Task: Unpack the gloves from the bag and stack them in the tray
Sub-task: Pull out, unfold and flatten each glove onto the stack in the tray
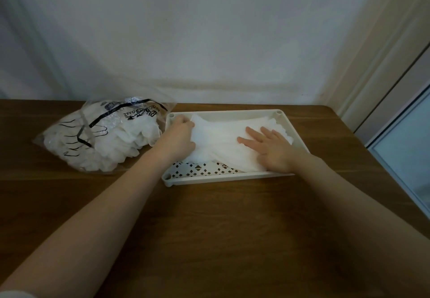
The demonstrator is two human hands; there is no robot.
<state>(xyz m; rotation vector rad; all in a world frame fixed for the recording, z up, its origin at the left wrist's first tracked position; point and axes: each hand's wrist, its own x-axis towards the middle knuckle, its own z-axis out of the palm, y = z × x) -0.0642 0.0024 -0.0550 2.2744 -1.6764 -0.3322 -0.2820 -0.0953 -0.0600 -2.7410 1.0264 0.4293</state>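
Two hands on the gloves (221, 139) lying in the tray (223, 177), right of the bag (102, 134) on the desk (209, 228). Left hand (179, 134) pinching the far-left edge; right hand (267, 148) flat, fingers straight, pressing. Best smoothed outward, edges squared, before fetching more.

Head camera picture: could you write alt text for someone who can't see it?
Two bare hands lay white gloves in a cream tray on a wooden table: the left hand pinches the gloves' left edge, the right hand presses flat on them. A clear plastic bag holding more white gloves lies left of the tray.
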